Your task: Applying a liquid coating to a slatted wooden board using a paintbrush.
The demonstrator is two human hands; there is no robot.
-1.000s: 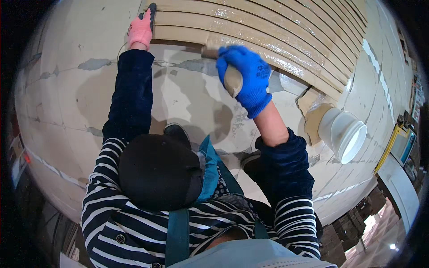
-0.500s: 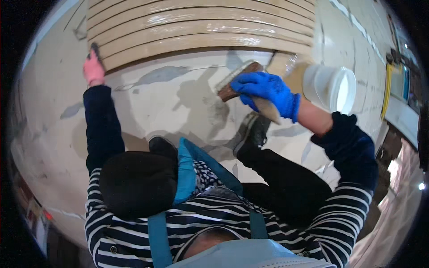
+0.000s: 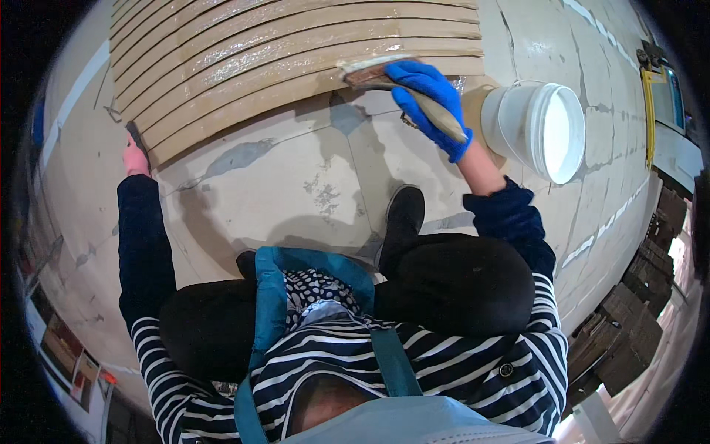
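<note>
Tan, cardboard-like sheets (image 3: 244, 81) lie overlapped in a stepped row on the floor, their exposed strips shiny and wet-looking. In a blue glove, my right hand (image 3: 433, 103) is closed round the wooden handle of a wide brush (image 3: 366, 77). The pale bristles meet the near right strips. My left hand (image 3: 136, 155), in a pink glove with a dark palm, lies along the near left corner of the sheets. Its fingers look stretched out, though the far side of the hand is partly hidden.
A white bucket (image 3: 529, 129) with a wire handle stands to the right of my right hand. Near me are my dark shoes (image 3: 403, 214) on the stained, cracked floor (image 3: 296, 200). Stacked brown cardboard (image 3: 621, 333) sits at the far right.
My right hand has carried the brush up and left, from over the floor onto the near strips. My left hand stays at the sheets' corner. The view has shifted with my head.
</note>
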